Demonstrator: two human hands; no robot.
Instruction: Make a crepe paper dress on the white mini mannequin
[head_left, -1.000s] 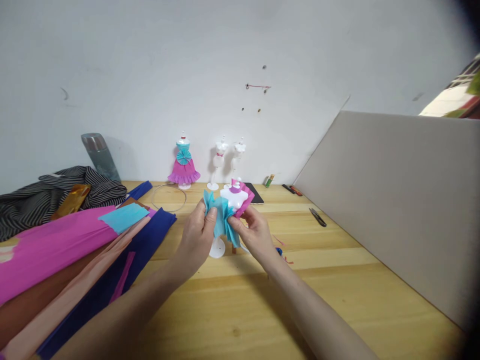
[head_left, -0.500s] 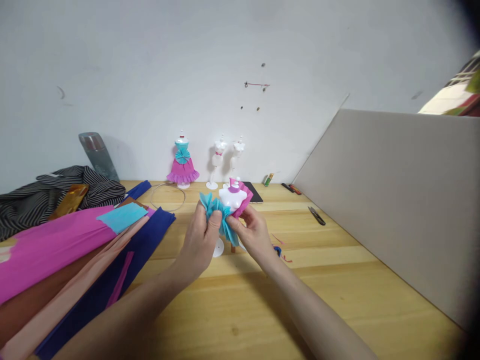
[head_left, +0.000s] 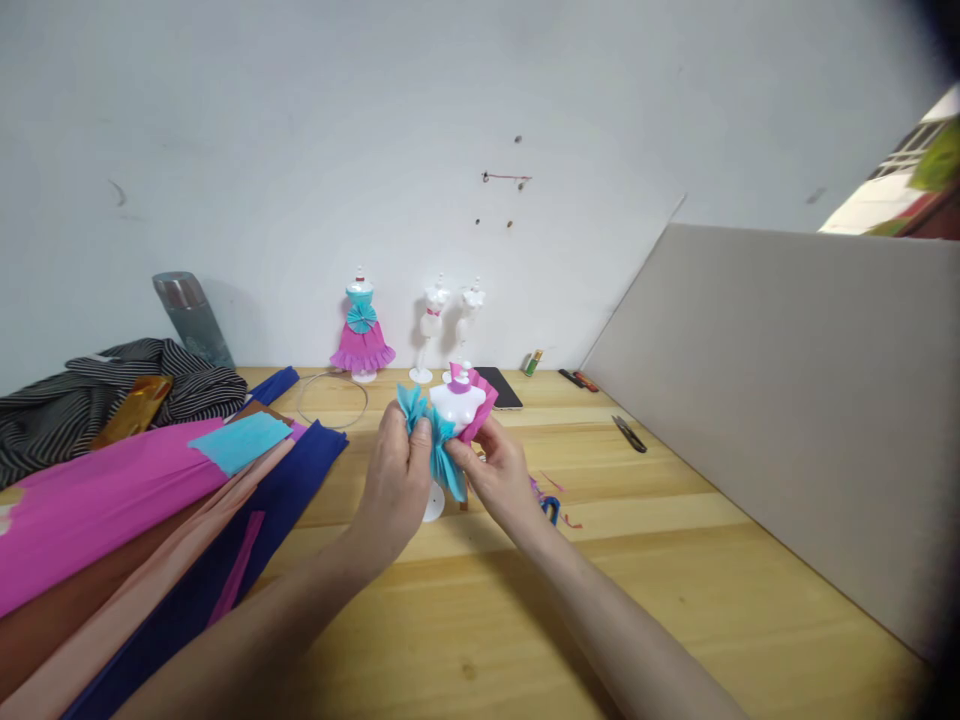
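A small white mannequin (head_left: 455, 402) on a round white base stands in the middle of the wooden table (head_left: 480, 620), with pink paper behind its torso and a pleated turquoise paper piece (head_left: 435, 440) against its front. My left hand (head_left: 397, 480) pinches the turquoise pleats with thumb and fingers closed. My right hand (head_left: 496, 470) is closed on the same pleats and the mannequin's waist from the right. Behind, by the wall, stand a finished mannequin in a pink and turquoise dress (head_left: 363, 330) and two bare white mannequins (head_left: 448, 315).
Rolls of pink, peach, brown and blue crepe paper (head_left: 150, 520) lie at left, with a striped cloth (head_left: 112, 385) and a grey flask (head_left: 184, 315). A wire ring (head_left: 331, 402), a dark phone (head_left: 501, 386), snips (head_left: 628, 432) and a grey board (head_left: 787, 400) at right.
Both hands and the mannequin have shifted slightly left and toward me; the turquoise pleats are gathered tighter between my fingers than a second ago.
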